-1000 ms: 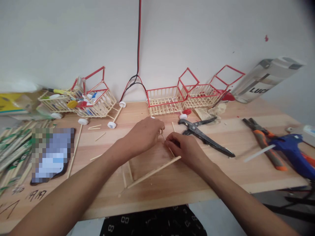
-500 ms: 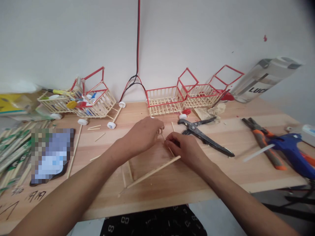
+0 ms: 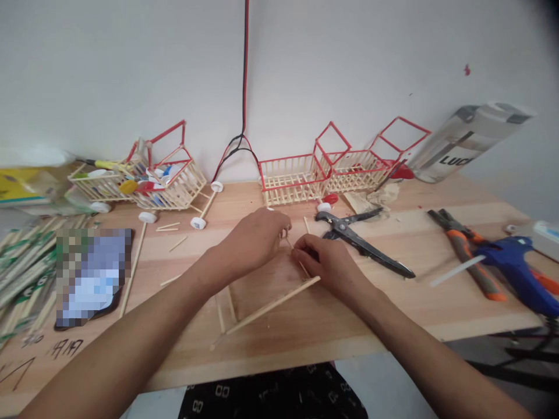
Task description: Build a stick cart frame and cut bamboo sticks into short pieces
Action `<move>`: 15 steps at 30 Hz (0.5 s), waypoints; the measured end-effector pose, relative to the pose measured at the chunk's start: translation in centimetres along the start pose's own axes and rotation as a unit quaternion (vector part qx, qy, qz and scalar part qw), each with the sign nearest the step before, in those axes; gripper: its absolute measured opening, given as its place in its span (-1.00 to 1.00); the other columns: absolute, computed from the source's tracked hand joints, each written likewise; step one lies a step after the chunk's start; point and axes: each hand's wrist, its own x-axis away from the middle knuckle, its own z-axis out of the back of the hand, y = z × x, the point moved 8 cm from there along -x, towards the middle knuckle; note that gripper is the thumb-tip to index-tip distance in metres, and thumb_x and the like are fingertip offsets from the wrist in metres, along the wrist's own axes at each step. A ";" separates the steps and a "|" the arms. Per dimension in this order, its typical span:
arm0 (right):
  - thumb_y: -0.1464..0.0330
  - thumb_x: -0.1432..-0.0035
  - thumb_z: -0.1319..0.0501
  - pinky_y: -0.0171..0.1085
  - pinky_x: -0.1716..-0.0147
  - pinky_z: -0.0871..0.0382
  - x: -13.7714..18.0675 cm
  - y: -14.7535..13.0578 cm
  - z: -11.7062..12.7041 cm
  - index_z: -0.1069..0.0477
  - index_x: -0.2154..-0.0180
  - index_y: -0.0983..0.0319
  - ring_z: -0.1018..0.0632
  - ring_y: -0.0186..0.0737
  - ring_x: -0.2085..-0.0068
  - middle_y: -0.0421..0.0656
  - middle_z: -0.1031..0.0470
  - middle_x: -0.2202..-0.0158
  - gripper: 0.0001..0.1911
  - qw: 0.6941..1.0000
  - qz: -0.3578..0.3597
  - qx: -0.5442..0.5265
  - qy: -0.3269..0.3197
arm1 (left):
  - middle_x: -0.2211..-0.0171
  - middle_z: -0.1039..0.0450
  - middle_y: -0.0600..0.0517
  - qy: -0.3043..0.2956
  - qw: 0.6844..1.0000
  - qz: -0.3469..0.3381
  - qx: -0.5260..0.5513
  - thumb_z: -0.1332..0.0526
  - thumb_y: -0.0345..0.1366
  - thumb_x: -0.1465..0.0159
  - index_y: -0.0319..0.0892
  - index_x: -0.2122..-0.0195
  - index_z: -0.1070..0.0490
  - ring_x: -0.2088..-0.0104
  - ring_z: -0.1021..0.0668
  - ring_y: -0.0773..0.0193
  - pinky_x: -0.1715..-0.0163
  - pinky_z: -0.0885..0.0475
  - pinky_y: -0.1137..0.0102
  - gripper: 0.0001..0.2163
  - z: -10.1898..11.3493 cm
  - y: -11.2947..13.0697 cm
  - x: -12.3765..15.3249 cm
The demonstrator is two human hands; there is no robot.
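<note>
Both my hands meet at the middle of the wooden table (image 3: pixel 393 302). My left hand (image 3: pixel 255 238) is curled, its fingertips pinched on a thin wooden stick (image 3: pixel 289 242) near its upper end. My right hand (image 3: pixel 325 260) is closed too, pinching the same small stick lower down. A longer wooden stick (image 3: pixel 271 305) lies slanted on the table just below my right hand, and two short sticks (image 3: pixel 225 308) lie beside my left forearm.
Black shears (image 3: pixel 362 241) lie right of my hands. Orange-handled pliers (image 3: pixel 467 250) and a blue glue gun (image 3: pixel 515 267) sit at the right. Red-and-wood stick baskets (image 3: pixel 323 169) (image 3: pixel 152 174) stand along the wall. Wrapped chopsticks (image 3: pixel 21 267) pile at the left.
</note>
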 end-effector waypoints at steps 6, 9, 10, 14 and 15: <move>0.35 -0.15 -0.13 -0.34 0.47 -0.13 0.1 0.0 0.0 -0.40 0.39 0.19 -0.43 -0.28 0.46 -0.22 -0.50 0.48 -0.89 1.000 0.000 -0.010 -0.002 | 0.19 -0.54 -0.05 0.003 1.000 0.008 0.005 -0.09 -0.49 -0.18 -0.20 0.17 -0.47 0.18 -0.53 0.18 0.14 -0.38 0.29 -0.75 0.0 -0.1 0.0; 0.35 -0.15 -0.13 -0.34 0.48 -0.12 0.1 0.1 0.0 -0.39 0.40 0.19 -0.41 -0.29 0.48 -0.23 -0.49 0.49 -0.89 1.000 0.001 -0.009 0.000 | 0.19 -0.54 -0.05 0.004 1.000 0.009 0.007 -0.09 -0.49 -0.18 -0.20 0.17 -0.47 0.18 -0.53 0.18 0.13 -0.38 0.29 -0.75 -0.1 -0.2 0.0; 0.35 -0.15 -0.13 -0.34 0.48 -0.11 0.1 0.1 0.0 -0.39 0.41 0.20 -0.40 -0.30 0.48 -0.23 -0.49 0.50 -0.89 1.000 0.002 -0.008 0.001 | 0.18 -0.54 -0.05 0.004 1.000 0.009 0.006 -0.09 -0.49 -0.18 -0.20 0.17 -0.47 0.18 -0.53 0.18 0.13 -0.38 0.28 -0.75 -0.1 -0.2 -0.1; 0.36 -0.15 -0.14 -0.34 0.47 -0.11 0.2 0.1 0.0 -0.39 0.41 0.19 -0.41 -0.30 0.47 -0.23 -0.49 0.49 -0.89 1.000 0.004 -0.007 0.002 | 0.18 -0.54 -0.05 -0.001 1.000 0.009 -0.001 -0.09 -0.49 -0.18 -0.20 0.16 -0.47 0.17 -0.53 0.17 0.13 -0.38 0.27 -0.75 -0.1 -0.1 -0.1; 0.35 -0.15 -0.14 -0.34 0.47 -0.11 0.2 0.1 0.0 -0.39 0.41 0.19 -0.41 -0.30 0.47 -0.23 -0.49 0.49 -0.89 1.000 0.004 -0.006 0.002 | 0.18 -0.53 -0.05 -0.002 1.000 0.009 -0.002 -0.09 -0.49 -0.18 -0.19 0.17 -0.47 0.18 -0.53 0.17 0.13 -0.38 0.27 -0.75 -0.1 -0.1 -0.1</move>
